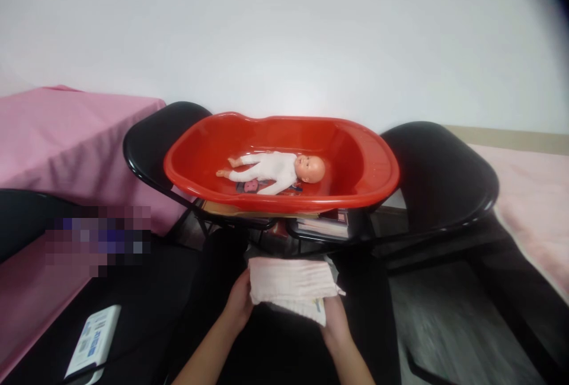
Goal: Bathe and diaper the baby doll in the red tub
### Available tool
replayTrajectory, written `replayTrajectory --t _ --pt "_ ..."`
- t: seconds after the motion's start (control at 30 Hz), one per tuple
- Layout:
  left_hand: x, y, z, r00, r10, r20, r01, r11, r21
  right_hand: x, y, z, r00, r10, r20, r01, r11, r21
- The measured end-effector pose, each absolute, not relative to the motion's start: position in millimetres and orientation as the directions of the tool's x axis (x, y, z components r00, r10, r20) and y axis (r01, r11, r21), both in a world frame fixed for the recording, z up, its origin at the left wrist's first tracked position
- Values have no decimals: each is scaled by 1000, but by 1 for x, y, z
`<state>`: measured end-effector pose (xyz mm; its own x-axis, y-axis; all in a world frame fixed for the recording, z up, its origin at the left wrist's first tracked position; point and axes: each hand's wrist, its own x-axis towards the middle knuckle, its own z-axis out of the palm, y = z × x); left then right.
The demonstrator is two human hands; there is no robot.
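A folded pale pink and white cloth point(291, 279) lies level between my hands, just above my lap. My left hand point(241, 299) grips its left edge, with the fingertips hidden under the fabric. At the lower right edge my right hand point(335, 321) is closed on the same cloth, its fingers mostly covered. Beyond it stands a red baby bathtub point(373, 166). A baby doll point(278, 166) in a white suit lies on its back in the tub, head to the right, apart from both hands.
Black chairs point(444, 177) stand under and beside the tub, with books point(324, 225) below it. To the left are a pink-draped table point(66, 130) and a white box-like item point(95, 340) with blue print. A light pink surface point(533, 201) is at the right.
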<state>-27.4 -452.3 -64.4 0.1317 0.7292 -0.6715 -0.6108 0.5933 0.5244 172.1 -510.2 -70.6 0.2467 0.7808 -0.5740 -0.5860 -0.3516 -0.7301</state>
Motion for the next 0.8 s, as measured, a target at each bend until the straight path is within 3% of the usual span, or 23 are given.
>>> replayTrajectory --t 0.1,0.3,0.4,0.5,0.63,0.8 --pt "-28 -451 -65 23 760 -650 -609 526 594 172 -508 -68 309 838 -450 -507 -255 -823" --pt "-31 -447 -66 13 682 -731 -677 544 496 182 -509 -58 347 894 -284 -236 -210 -949" --pt "-31 -448 -66 13 684 -730 -679 542 495 188 -509 -54 351 917 -188 -193 -125 -973" --pt "-29 -448 -66 20 681 -732 -676 548 492 191 -509 -55 309 905 -292 -314 -192 -930" --pt "-25 -447 -65 36 670 -742 -674 564 477 191 -507 -59 262 811 -523 -549 -321 -772" --pt "-26 -448 -63 103 656 -748 -626 627 463 194 -504 -55 249 766 -593 -638 -331 -695"
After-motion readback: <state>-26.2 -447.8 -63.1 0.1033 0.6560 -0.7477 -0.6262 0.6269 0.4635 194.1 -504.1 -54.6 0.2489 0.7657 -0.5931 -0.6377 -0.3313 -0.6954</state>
